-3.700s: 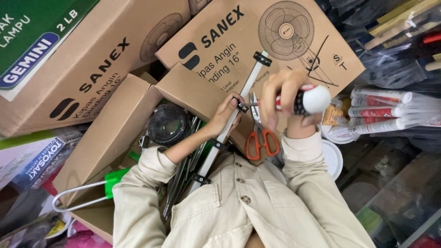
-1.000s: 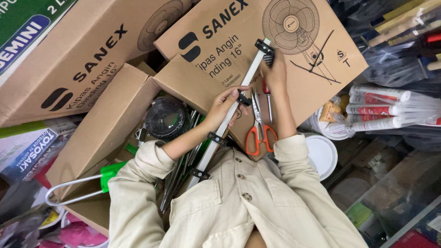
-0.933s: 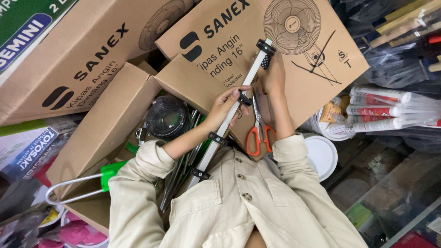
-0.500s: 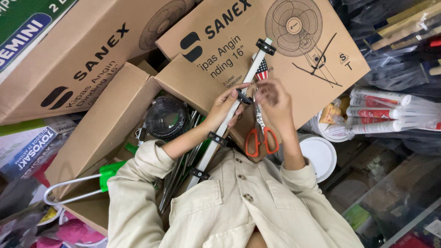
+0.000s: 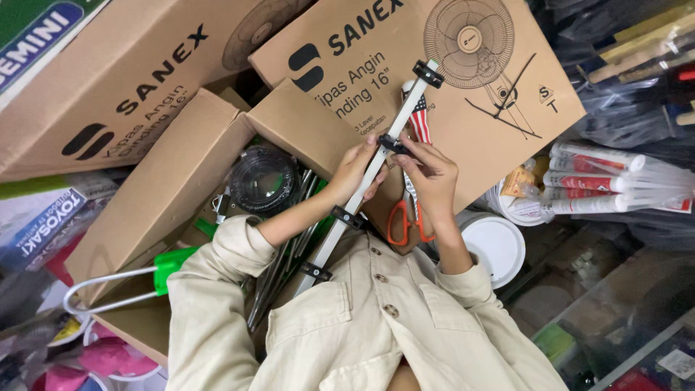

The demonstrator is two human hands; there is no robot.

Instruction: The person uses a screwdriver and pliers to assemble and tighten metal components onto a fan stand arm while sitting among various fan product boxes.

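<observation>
At nine o'clock an open cardboard box [image 5: 166, 188] holds a wire handle with a green grip [image 5: 170, 264]. My left hand [image 5: 355, 170] is wrapped around a white rod [image 5: 409, 101] that slants from six towards one o'clock. Just right of it, my right hand [image 5: 433, 177] pinches narrowly on a black clip [image 5: 393, 145] on the rod. I judge I'm adjusting that clip, which needs the rod held steady. Orange-handled scissors [image 5: 405, 221] lie under my right wrist. Behind is a fan box [image 5: 492, 108]. At three o'clock are a white lid [image 5: 496, 242] and tubes [image 5: 594, 181], in a cluttered storeroom.

Long white bar [image 5: 362, 185] with black clips, tilted, held mid-length.
</observation>
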